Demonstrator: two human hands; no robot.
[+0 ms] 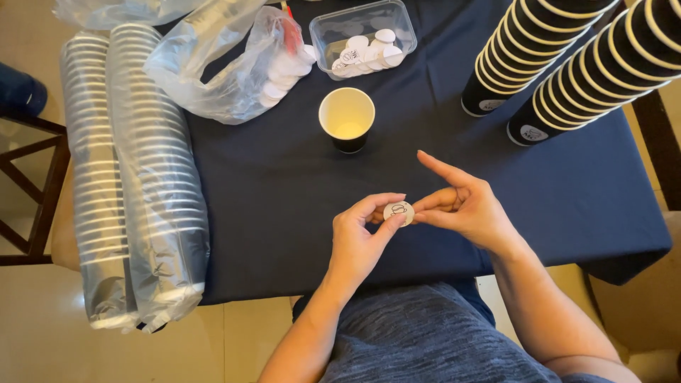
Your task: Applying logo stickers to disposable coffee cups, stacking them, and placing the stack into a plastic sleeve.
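The left hand (pixel 358 237) and the right hand (pixel 464 206) are meeting over the dark blue tabletop (pixel 284 198), just in front of the single cup (pixel 347 119). The fingers (pixel 386 202) of the left hand are pinching a small round sticker (pixel 399 212) by its edge. The fingers (pixel 433 204) of the right hand are touching the other side of the sticker, and the pointer finger is sticking out straight, holding nothing.

The single cup is standing upright in the middle of the tabletop. It is black outside and pale inside, and it is looking empty.

Just behind the cup, a clear plastic box (pixel 363 35) is sitting open. Many little white round stickers are lying inside it. To the left of the cup, a clear plastic bag (pixel 227 71) is lying crumpled, and more white round pieces are showing through it near its right end.

Far to the left of the cup, two long stacks of cups in plastic wrap (pixel 135 184) are lying along the edge of the tabletop. To the right of the cup and behind it, two stacks of black cups (pixel 560 57) are leaning across the far corner, with round stickers showing on their bottoms.
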